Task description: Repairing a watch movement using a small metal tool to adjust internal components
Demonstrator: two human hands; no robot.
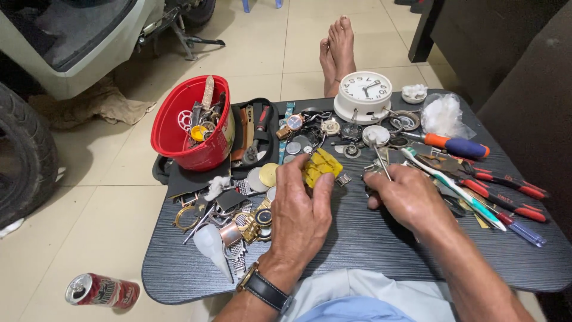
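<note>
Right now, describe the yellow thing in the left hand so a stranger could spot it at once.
Start at the dark wood-grain tray table and find the white round clock at its far edge. Come straight toward the person to the left hand, whose grip pinches a small blocky yellow holder. It is the only bright yellow block among grey and gold watch parts.

Pale tiled floor (pixel 89 197) all round; dark wood-grain tabletop (pixel 369 244) low over it; dark furniture (pixel 476 36) beyond the far right corner; even, soft light.
</note>
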